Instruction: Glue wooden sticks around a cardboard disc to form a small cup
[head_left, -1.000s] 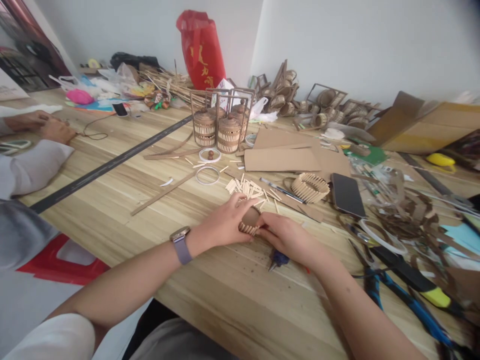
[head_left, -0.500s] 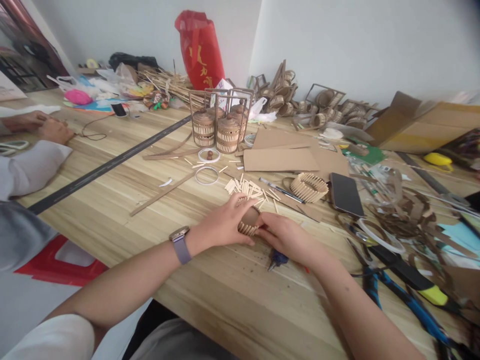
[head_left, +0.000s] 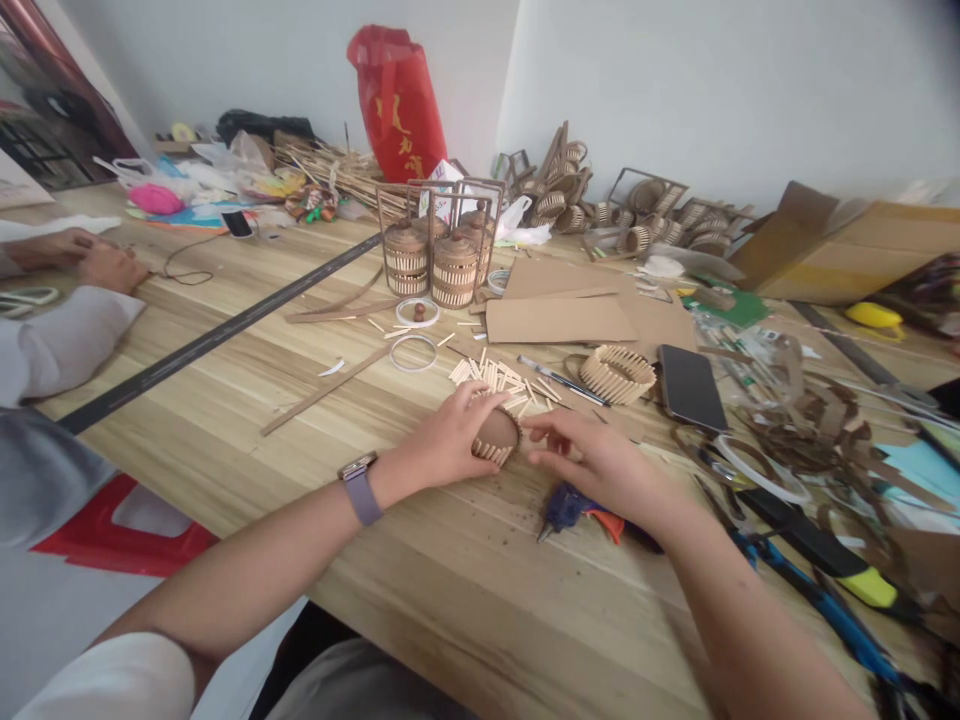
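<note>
A small round basket (head_left: 498, 434), with a brown base ringed by short wooden sticks, rests on the table in front of me. My left hand (head_left: 457, 435) grips its left side between thumb and fingers. Just right of the basket is my right hand (head_left: 581, 450), fingers apart and nothing seen in them. Below that hand lies a blue glue gun (head_left: 564, 508) with an orange trigger, its nozzle pointing left. Loose wooden sticks (head_left: 504, 376) are heaped behind the basket. Another stick ring (head_left: 618, 375) stands farther right.
Finished lidded baskets (head_left: 454, 268) in frames stand behind, beside cardboard sheets (head_left: 559, 318). A phone (head_left: 691, 388), brown strips (head_left: 806, 430) and blue-handled pliers (head_left: 817, 610) crowd the right. At far left, another person's hands (head_left: 112, 266) rest over the table.
My right hand has let go of the basket's right edge and drawn back to the right, its fingers parting. More of the glue gun shows. My left hand keeps its hold.
</note>
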